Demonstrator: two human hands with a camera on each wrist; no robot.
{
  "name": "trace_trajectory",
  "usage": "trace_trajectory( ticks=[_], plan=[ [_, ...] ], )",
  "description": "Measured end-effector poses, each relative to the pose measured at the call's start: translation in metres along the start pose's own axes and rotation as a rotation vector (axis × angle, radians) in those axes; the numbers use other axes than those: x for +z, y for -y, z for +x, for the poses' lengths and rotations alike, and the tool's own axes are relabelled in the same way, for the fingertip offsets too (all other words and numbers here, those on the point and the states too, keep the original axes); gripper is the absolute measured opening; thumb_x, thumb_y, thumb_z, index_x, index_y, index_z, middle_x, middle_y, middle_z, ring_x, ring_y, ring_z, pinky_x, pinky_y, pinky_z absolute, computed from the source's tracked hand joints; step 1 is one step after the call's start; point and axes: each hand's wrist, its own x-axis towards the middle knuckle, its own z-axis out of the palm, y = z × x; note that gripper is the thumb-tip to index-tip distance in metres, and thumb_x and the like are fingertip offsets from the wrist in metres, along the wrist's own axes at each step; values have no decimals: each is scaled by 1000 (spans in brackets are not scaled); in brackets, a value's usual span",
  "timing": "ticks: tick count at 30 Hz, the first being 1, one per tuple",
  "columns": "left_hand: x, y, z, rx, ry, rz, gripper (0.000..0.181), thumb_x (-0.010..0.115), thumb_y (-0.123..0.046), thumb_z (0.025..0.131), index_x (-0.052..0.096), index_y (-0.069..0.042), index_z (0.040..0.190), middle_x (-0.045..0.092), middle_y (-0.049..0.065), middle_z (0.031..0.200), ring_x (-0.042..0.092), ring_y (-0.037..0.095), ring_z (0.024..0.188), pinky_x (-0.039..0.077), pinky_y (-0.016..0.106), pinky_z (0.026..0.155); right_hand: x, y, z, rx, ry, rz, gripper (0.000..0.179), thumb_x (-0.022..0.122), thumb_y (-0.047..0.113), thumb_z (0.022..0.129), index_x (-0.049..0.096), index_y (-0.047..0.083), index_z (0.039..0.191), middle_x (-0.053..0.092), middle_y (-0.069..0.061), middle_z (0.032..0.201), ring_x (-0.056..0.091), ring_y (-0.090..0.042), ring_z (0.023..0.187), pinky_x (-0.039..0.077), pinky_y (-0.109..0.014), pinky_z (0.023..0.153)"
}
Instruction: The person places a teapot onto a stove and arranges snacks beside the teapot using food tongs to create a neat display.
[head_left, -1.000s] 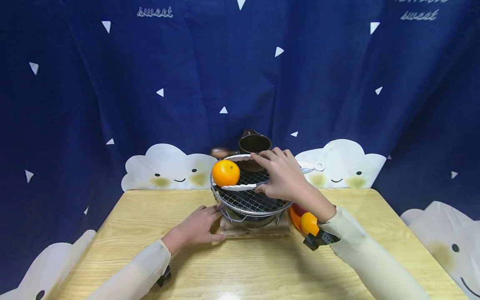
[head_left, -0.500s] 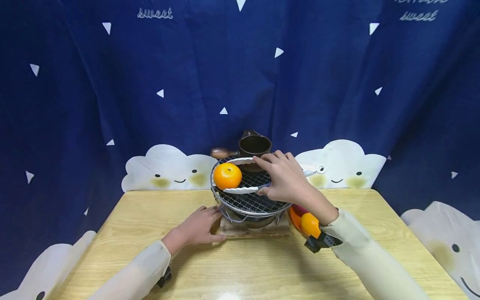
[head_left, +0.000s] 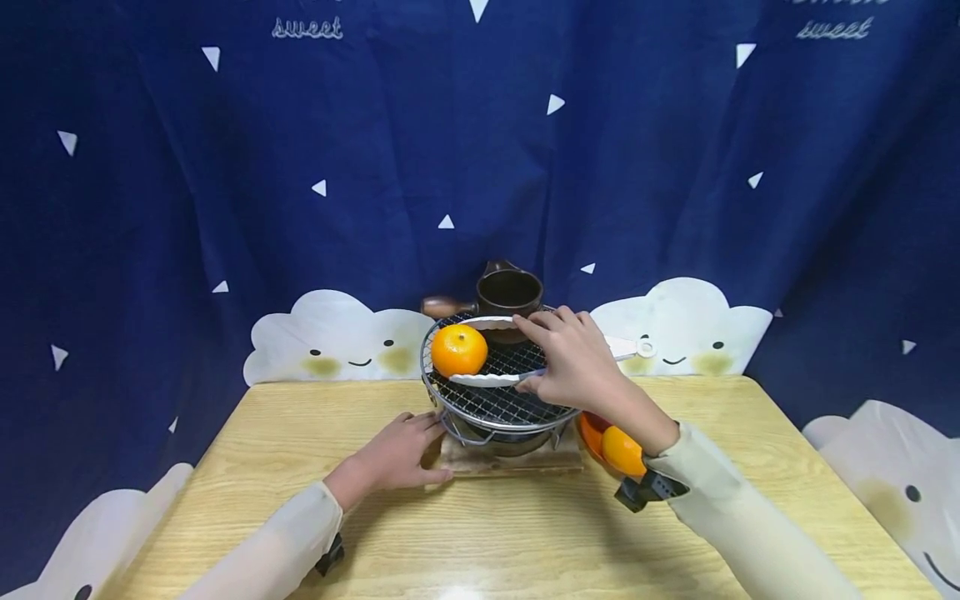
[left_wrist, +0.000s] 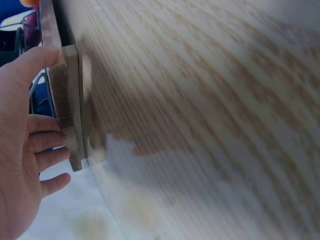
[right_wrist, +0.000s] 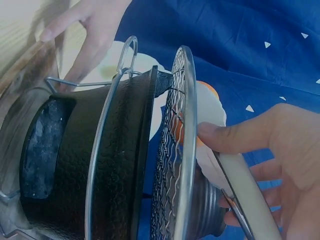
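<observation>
orange (head_left: 459, 351), tongs (head_left: 483, 381) and right hand (head_left: 573, 354) shifted slightly right and nearer since a second ago; left hand (head_left: 401, 454) in same place. right hand pinches tongs between thumb and fingers; tong arms either side of orange, over left part of round wire rack (head_left: 517, 410). rack atop dark stove (right_wrist: 125, 150). left hand, fingers spread, touches left end of wooden board (head_left: 517, 463) beneath stove, on bench (head_left: 510, 533). far side: brown pot (head_left: 507, 311), handle leftward. right: second orange (head_left: 622, 451).
</observation>
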Motion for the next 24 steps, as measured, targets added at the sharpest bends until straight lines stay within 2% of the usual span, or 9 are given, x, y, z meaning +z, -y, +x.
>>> trace_trajectory(
  ticks=[9, 21, 24],
  plan=[
    [-1, -1, 1, 5, -4, 1, 86, 62, -64, 90, 49, -2, 150, 48, 18, 156, 50, 37, 141, 43, 60, 112, -7, 2, -1, 34, 48, 32, 89, 94, 41, 65, 61, 12, 142, 67, -12, 132, 55, -30, 108, 45, -42, 86],
    [3, 1, -1, 6, -21, 9, 87, 61, -66, 90, 50, -3, 149, 50, 17, 154, 51, 35, 140, 45, 59, 111, 0, 6, 3, 43, 78, 19, 90, 93, 44, 67, 60, 13, 144, 66, -12, 134, 55, -30, 111, 44, -39, 84],
    [2, 1, -2, -1, -16, 4, 87, 61, -66, 89, 51, -3, 149, 50, 17, 154, 51, 35, 140, 44, 60, 111, 2, 6, 3, 37, 65, 20, 90, 93, 44, 67, 60, 13, 144, 66, -12, 134, 56, -30, 111, 44, -40, 85]
  ],
)
